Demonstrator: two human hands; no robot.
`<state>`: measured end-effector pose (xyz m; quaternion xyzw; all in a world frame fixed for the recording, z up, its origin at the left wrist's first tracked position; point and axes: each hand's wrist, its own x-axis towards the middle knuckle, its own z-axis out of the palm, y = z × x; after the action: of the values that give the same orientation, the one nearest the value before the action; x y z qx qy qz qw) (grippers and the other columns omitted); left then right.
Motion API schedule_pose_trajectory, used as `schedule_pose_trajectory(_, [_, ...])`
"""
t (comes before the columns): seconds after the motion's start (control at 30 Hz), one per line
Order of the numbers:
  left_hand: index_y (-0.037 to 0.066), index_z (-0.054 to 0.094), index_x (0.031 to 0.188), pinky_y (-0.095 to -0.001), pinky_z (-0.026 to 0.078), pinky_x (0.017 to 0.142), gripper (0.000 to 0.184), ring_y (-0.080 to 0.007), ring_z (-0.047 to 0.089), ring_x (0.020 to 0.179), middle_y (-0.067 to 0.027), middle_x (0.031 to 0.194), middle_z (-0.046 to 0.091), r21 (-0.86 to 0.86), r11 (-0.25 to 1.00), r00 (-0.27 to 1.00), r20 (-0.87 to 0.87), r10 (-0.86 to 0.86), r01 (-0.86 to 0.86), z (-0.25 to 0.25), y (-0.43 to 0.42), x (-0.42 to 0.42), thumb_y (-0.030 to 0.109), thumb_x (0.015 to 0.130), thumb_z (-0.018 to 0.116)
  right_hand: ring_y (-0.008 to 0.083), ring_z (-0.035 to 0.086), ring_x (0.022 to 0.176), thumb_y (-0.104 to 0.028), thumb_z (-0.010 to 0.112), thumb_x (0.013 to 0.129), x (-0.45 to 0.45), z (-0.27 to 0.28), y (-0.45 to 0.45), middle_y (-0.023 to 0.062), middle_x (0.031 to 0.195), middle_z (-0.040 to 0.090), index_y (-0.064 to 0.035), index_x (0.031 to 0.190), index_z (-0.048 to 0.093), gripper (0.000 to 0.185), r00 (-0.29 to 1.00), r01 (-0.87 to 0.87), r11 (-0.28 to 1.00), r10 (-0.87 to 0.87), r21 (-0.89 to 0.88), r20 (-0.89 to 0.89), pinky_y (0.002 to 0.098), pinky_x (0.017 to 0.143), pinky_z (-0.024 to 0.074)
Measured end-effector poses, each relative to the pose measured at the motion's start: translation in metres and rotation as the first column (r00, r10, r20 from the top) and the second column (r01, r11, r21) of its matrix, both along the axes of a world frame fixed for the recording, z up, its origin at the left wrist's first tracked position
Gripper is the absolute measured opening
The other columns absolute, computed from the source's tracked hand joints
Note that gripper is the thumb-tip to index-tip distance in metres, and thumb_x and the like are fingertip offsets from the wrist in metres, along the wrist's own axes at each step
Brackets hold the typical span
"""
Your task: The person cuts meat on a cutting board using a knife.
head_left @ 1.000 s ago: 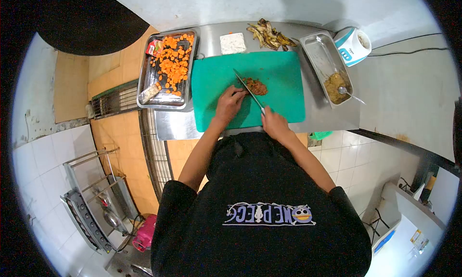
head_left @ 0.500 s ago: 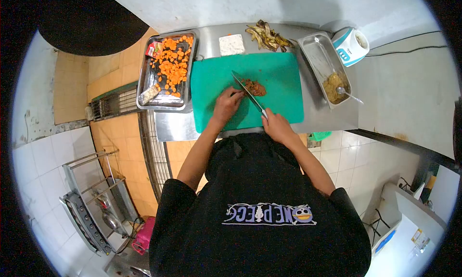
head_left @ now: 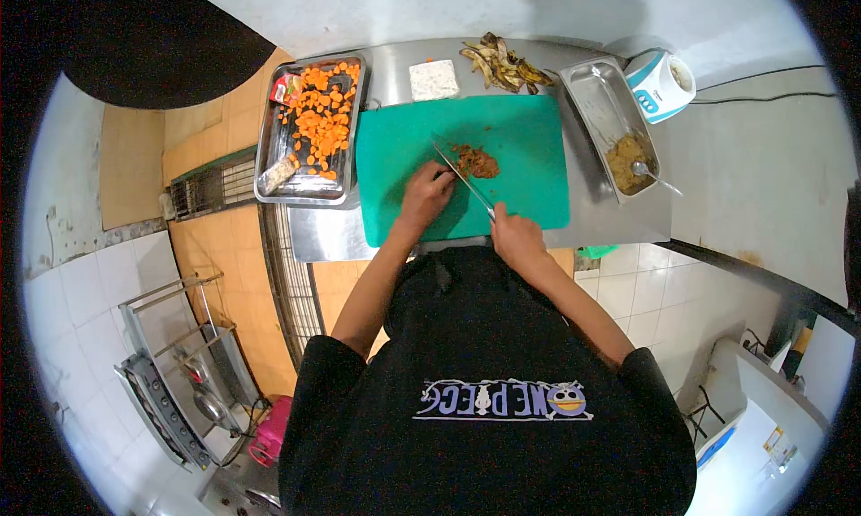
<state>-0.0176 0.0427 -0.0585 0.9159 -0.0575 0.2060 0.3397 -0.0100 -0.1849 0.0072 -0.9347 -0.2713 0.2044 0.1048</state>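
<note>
Chopped brown food [head_left: 478, 162] is heaped on green cutting board [head_left: 529, 197], right of kitchen knife [head_left: 471, 189]. Knife gripped in right hand [head_left: 517, 236]; left hand [head_left: 428, 196] curled alongside, whether pinching cannot be told. Sliced carrots [head_left: 321, 127] trayed left.

Cool white light from a source outside our view brightens the room, paling the wall [head_left: 404, 18] and leaving a soft shadow on it behind the worktop [head_left: 323, 238], whose bare steel returns a dull glare. We see fainter shading on the board [head_left: 529, 148]. Our wide lens bows straight edges into curves and closes the corners in black, with bluish haze along the rim. Grain speckles the dark shirt [head_left: 484, 336]; the knife [head_left: 466, 180] looks slightly soft.
</note>
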Motion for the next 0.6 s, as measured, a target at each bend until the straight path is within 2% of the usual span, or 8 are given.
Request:
schedule_pose_trajectory(0.1, [0.008, 0.071, 0.094, -0.0433, 0.057, 0.076, 0.019, -0.0312, 0.066, 0.089, -0.0091, 0.094, 0.065, 0.013, 1.0, 1.0, 0.013, 0.009, -0.009, 0.004, 0.002, -0.001, 0.001, 0.077, 0.074, 0.0439, 0.068, 0.065, -0.023, 0.054, 0.102, 0.0, 0.007, 0.002, 0.0226, 0.07, 0.067, -0.0016, 0.106, 0.048, 0.022, 0.999, -0.036, 0.999, 0.036, -0.022, 0.007, 0.0565, 0.058, 0.0538])
schedule_pose_trajectory(0.17, [0.007, 0.071, 0.094, -0.0431, 0.056, 0.075, 0.018, -0.0311, 0.066, 0.089, -0.0088, 0.093, 0.064, 0.014, 1.0, 1.0, 0.004, -0.01, 0.01, 0.007, 0.001, -0.001, 0.002, 0.078, 0.074, 0.0407, 0.072, 0.07, -0.017, 0.051, 0.1, 0.001, 0.018, 0.001, 0.0221, 0.076, 0.071, -0.0015, 0.107, 0.052, 0.017, 0.997, -0.054, 0.994, 0.049, -0.095, -0.062, 0.054, 0.062, 0.0581])
schedule_pose_trajectory(0.27, [0.007, 0.071, 0.094, -0.0427, 0.056, 0.076, 0.017, -0.0309, 0.066, 0.09, -0.0088, 0.094, 0.065, 0.033, 0.999, 1.0, -0.014, -0.006, 0.006, 0.007, 0.0, 0.0, 0.002, 0.078, 0.074, 0.0399, 0.072, 0.069, -0.015, 0.052, 0.099, 0.001, 0.018, -0.003, 0.0215, 0.074, 0.071, -0.0015, 0.107, 0.052, 0.016, 0.996, -0.084, 0.992, 0.081, -0.099, -0.033, 0.0536, 0.06, 0.058])
schedule_pose_trajectory(0.47, [0.007, 0.071, 0.095, -0.0424, 0.057, 0.077, 0.018, -0.0309, 0.066, 0.091, -0.009, 0.094, 0.065, -0.005, 1.0, 1.0, 0.014, 0.028, -0.028, 0.016, -0.004, -0.001, 0.001, 0.078, 0.074, 0.0402, 0.071, 0.066, -0.02, 0.053, 0.099, -0.001, 0.004, -0.009, 0.0201, 0.072, 0.07, -0.0024, 0.109, 0.052, 0.021, 0.999, -0.047, 0.998, 0.048, -0.035, 0.018, 0.0546, 0.055, 0.0568])
schedule_pose_trajectory(0.6, [0.008, 0.071, 0.096, -0.0422, 0.057, 0.078, 0.02, -0.0312, 0.067, 0.091, -0.009, 0.095, 0.066, -0.001, 1.0, 1.0, -0.022, 0.017, -0.017, 0.009, -0.004, -0.003, 0.001, 0.077, 0.075, 0.0413, 0.071, 0.067, -0.023, 0.054, 0.099, -0.003, -0.007, -0.01, 0.0204, 0.073, 0.07, -0.0021, 0.11, 0.051, 0.024, 0.999, -0.036, 0.998, 0.036, -0.049, -0.003, 0.0553, 0.057, 0.057])
